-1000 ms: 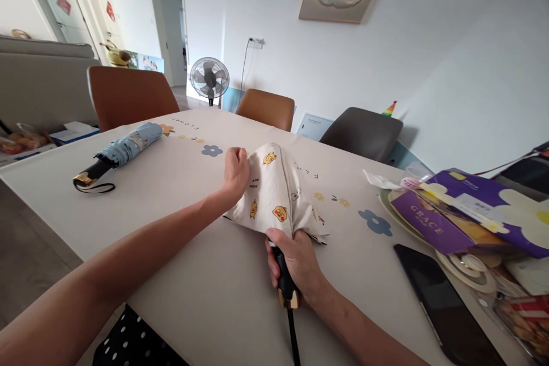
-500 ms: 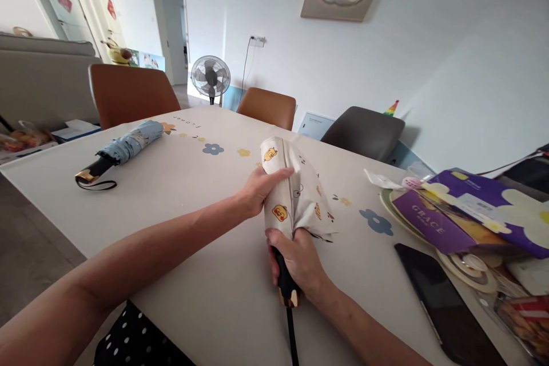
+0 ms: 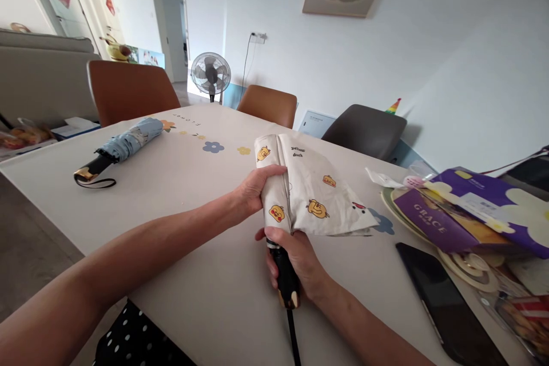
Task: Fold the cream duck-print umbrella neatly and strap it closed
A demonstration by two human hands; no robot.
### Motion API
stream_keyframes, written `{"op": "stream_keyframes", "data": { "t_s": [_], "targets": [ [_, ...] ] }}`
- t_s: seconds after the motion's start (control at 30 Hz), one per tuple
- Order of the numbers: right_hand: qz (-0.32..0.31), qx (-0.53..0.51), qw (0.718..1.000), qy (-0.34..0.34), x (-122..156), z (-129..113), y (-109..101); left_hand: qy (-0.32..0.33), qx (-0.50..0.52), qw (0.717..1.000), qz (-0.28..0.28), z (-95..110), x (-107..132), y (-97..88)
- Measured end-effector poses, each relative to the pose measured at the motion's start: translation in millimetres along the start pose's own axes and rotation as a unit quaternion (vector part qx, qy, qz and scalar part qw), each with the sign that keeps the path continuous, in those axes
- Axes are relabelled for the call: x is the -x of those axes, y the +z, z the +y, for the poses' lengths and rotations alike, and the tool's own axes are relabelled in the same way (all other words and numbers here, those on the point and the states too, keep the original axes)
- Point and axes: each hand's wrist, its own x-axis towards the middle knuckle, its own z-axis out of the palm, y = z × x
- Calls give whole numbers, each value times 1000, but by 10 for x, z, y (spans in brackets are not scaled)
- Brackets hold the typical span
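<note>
A white folding umbrella printed with yellow ducks is held over the table between both hands. My left hand wraps round the rolled part of its canopy, thumb across the front. One panel fans out loose to the right, showing the words "yellow duck". My right hand is closed round the top of the black and gold handle, just under the canopy edge; its thumb presses near the cloth. A black strap hangs from the handle's end. To the left lies a folded light blue umbrella with a black and gold handle.
On the right of the flower-printed table are a black phone, a purple box and stacked plates. Chairs stand along the far side, with a fan behind. Black polka-dot cloth shows at the bottom.
The loose panel of the white umbrella has spread out to the right and lies flatter, with more of its print showing. Both hands keep their hold, nearly in place.
</note>
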Motion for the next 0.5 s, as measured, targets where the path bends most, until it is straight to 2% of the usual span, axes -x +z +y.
{"op": "stream_keyframes", "data": {
  "t_s": [0.2, 0.37, 0.5],
  "targets": [
    [-53, -39, 998, -1, 25, -28, -15, -19, -22, 1000, 0, -17, -17, -32],
    [32, -9, 999, -28, -1, 26, 41, -31, 5, 999, -35, 16, 16, 5],
    [80, -38, 995, -52, -23, -6, 66, -10, -37, 998, -48, 11, -24, -15]
  ]
}}
